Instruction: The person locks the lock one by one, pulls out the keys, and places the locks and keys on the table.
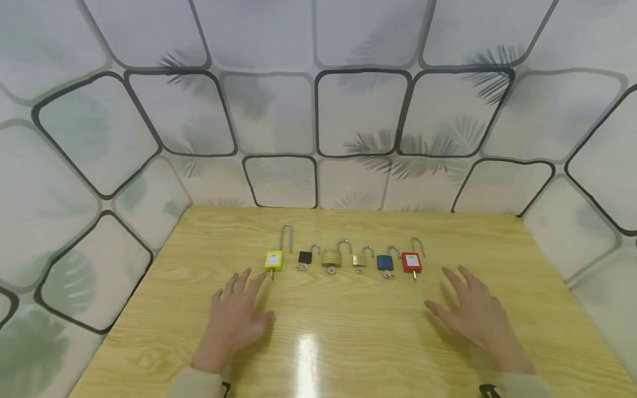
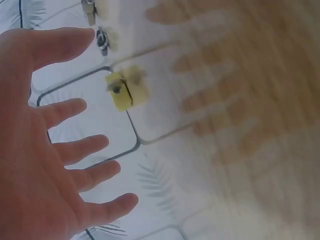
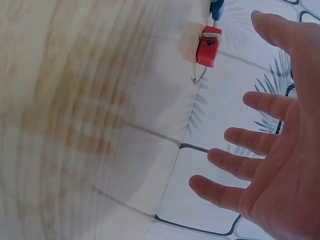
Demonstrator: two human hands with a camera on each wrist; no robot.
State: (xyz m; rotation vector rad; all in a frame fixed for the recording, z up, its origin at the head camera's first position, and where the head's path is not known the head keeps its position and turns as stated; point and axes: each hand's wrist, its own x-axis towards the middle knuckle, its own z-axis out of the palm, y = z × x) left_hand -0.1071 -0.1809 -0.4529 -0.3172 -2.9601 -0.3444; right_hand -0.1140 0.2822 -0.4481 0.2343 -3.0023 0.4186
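Observation:
Several padlocks lie in a row on the wooden table, each with its shackle open and a key at its base. From left to right come a yellow padlock [image 1: 273,260] with a long shackle, a small black padlock [image 1: 305,257], a large brass padlock [image 1: 330,258], a smaller brass padlock [image 1: 359,260], a blue padlock [image 1: 385,262] and a red padlock [image 1: 411,262]. My left hand [image 1: 235,318], fingers spread, is nearest the yellow padlock and holds nothing. Right of the red padlock, my right hand [image 1: 475,318] is likewise spread and holds nothing.
The glossy wooden table [image 1: 348,315] meets a patterned wall covering [image 1: 363,116] at its back edge and along both sides. A bright light reflection [image 1: 306,359] shows on the tabletop near the front.

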